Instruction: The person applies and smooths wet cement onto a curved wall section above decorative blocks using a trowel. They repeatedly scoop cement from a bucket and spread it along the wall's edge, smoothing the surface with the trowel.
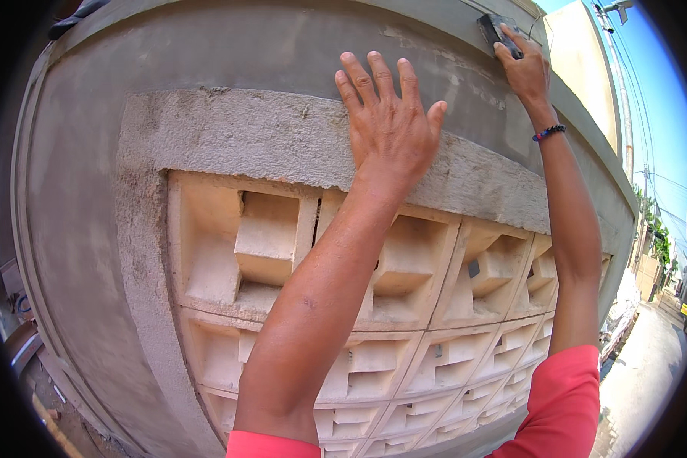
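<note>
My left hand [389, 126] lies flat with fingers spread on the upper wall. Its palm covers the border between the smooth, dark grey plaster [282, 53] and a rough, lighter cement band [244, 130]. Higher up and to the right, my right hand [528, 72] grips a dark rectangular block [496, 32], which rests against the wall below the top ledge. Whether the block is a sponge or a float I cannot tell. Around it the plaster has paler, patchy spots. A beaded bracelet [549, 133] circles my right wrist.
Cream ventilation blocks [416, 256] with deep openings fill the wall below the band. A raised moulding [24, 191] edges the wall at left. On the right, a narrow lane [641, 366] runs past a utility pole [622, 91]. Debris [30, 359] lies at lower left.
</note>
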{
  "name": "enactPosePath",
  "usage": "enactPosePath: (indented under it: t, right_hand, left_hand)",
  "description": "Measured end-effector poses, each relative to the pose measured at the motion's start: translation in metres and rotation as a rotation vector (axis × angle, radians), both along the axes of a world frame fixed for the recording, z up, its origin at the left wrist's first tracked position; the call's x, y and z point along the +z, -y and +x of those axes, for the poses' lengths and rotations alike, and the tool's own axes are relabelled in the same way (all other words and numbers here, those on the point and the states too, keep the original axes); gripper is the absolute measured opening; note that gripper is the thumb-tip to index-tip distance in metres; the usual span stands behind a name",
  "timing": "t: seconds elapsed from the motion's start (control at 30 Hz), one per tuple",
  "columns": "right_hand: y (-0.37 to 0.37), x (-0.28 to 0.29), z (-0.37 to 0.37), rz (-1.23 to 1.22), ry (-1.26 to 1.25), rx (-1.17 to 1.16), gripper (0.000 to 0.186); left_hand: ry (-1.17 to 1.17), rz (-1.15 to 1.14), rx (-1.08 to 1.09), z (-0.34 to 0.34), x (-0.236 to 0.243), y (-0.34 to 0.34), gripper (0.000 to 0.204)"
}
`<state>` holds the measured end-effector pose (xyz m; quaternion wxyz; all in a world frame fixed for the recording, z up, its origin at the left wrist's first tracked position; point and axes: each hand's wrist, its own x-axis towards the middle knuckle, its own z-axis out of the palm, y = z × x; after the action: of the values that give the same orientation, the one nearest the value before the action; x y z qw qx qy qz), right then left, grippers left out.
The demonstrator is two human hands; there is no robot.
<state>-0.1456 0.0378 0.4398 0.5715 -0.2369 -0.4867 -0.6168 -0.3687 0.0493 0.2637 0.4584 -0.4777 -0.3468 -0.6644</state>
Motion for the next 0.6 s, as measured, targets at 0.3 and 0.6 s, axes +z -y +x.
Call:
enactPosePath:
  t: [0.3,0.6]
  right_hand:
    - [0.003,-0.034,-0.077,-0.034,-0.066,0.1,0.043]
    - [0.022,-0.042,-0.09,-0.089,0.011,0.146,0.041]
  left_hand:
    - [0.008,-0.046,0.088,0.002,0.004,-0.002,0.066]
    - [0.024,-0.088,0.253,-0.005,0.004,-0.003,0.07]
